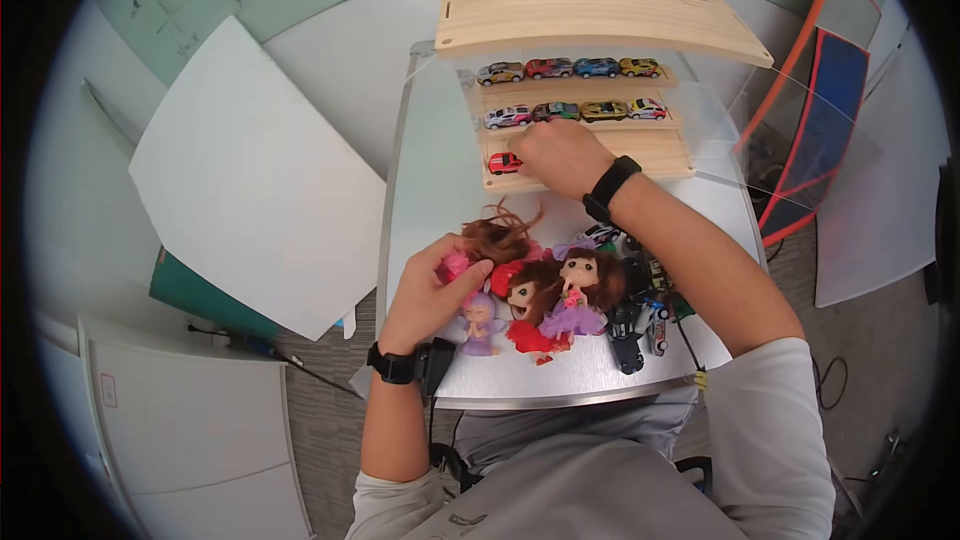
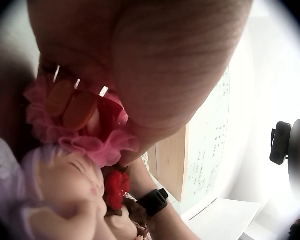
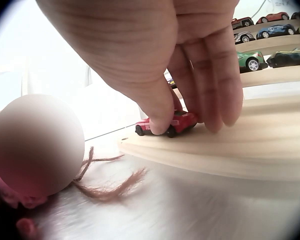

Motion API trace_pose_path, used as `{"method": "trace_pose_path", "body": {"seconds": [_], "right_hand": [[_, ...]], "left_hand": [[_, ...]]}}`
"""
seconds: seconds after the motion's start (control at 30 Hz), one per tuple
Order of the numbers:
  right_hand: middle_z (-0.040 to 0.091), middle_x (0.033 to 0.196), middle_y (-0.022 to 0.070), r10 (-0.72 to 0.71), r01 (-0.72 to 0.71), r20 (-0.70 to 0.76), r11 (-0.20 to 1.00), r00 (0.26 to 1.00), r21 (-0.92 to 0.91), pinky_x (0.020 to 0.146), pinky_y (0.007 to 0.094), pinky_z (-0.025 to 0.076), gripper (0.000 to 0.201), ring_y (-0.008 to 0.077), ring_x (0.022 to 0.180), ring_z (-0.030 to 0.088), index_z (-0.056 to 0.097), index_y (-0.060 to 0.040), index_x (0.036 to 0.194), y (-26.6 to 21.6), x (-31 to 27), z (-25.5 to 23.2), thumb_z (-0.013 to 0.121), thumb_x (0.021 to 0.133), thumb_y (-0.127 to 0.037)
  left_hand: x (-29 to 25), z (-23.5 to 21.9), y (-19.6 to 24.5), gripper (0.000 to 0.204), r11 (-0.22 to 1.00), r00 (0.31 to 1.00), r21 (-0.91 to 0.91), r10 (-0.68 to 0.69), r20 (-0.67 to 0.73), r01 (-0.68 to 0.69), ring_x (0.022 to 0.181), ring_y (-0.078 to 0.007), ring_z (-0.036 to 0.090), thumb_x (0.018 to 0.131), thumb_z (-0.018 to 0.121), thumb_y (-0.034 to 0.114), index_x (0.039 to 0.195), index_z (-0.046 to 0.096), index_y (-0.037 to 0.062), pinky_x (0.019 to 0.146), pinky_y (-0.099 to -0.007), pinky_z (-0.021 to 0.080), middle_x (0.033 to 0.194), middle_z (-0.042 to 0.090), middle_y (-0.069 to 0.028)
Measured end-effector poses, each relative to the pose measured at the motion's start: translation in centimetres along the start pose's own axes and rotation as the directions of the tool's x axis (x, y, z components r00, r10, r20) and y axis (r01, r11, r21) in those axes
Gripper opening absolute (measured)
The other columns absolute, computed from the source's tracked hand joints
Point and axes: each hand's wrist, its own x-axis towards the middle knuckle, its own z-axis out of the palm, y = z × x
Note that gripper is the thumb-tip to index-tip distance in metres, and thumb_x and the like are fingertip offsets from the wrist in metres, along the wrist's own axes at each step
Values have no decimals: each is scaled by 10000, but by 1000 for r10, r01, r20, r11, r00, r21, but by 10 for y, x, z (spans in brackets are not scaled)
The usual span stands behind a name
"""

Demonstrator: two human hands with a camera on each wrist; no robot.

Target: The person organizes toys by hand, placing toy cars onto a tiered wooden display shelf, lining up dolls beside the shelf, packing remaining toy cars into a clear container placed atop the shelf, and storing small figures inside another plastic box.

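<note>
With thumb and fingers, my right hand (image 1: 565,155) pinches a small red toy car (image 3: 167,124) at the left end of the lowest wooden shelf (image 3: 260,130). The car's wheels are right at the board. My left hand (image 1: 428,295) grips a brown-haired doll (image 1: 497,238) lying on the table. Its pink ruffled skirt (image 2: 75,140) shows under the palm in the left wrist view. Just below that hand is a purple-haired doll (image 1: 480,318). Beside it lie a doll with a red outfit (image 1: 540,337) and one in a lilac dress (image 1: 575,318).
Rows of toy cars (image 1: 555,112) stand on the two upper shelves, under a wooden top board (image 1: 600,15) with clear panels. Several dark toy vehicles (image 1: 627,325) are heaped right of the dolls. The white table (image 1: 480,390) ends close to the person's lap.
</note>
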Motion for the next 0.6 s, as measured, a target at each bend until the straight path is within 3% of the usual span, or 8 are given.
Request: {"method": "trace_pose_path", "body": {"seconds": [0.03,0.17,0.23,0.43,0.53,0.6], "right_hand": [[741,915,205,2,-2,-1,1000,1000,-1,828,484,580,156,384,908,732,726,-21,925,-1,1,-1,754,876,-166],[741,912,201,4,-4,23,1000,1000,3,830,480,581,147,383,908,732,727,-21,910,-2,1,-3,757,869,-158],[740,911,200,-12,12,7,1000,1000,8,830,478,581,148,382,909,733,726,-20,905,-1,1,-1,759,868,-159],[738,926,208,-11,11,26,1000,1000,15,834,479,580,177,393,918,728,724,-9,915,0,0,-7,768,864,-173],[734,947,197,59,-60,33,997,998,49,837,487,573,191,396,931,723,727,-4,951,3,-11,-20,769,870,-172],[739,917,177,16,7,-127,983,992,181,797,470,569,179,380,883,726,731,-14,979,10,-30,-40,767,886,-163]], "left_hand": [[0,-1,2,188,999,999,1,-37,13,37,862,-56,563,983,763,135,1072,678,-7,807,-241,487,898,650,31],[0,0,2,186,999,999,-2,-32,16,32,862,-56,562,983,766,140,1057,674,-4,807,-241,486,903,652,31],[1,1,-3,203,1000,1000,-6,25,-8,-25,755,-43,565,974,773,131,1100,689,-4,702,-233,489,849,664,15],[1,-1,-1,203,1000,1000,10,25,7,-25,770,-44,569,975,773,137,1096,690,-3,718,-232,493,858,670,10],[1,-1,-7,208,999,999,6,52,-2,-52,778,-44,575,975,772,137,1103,692,-6,719,-235,494,864,676,10],[1,-2,-4,210,1000,1000,-1,16,-3,-16,791,-47,584,975,772,134,1108,693,-8,728,-237,499,874,684,5]]}}
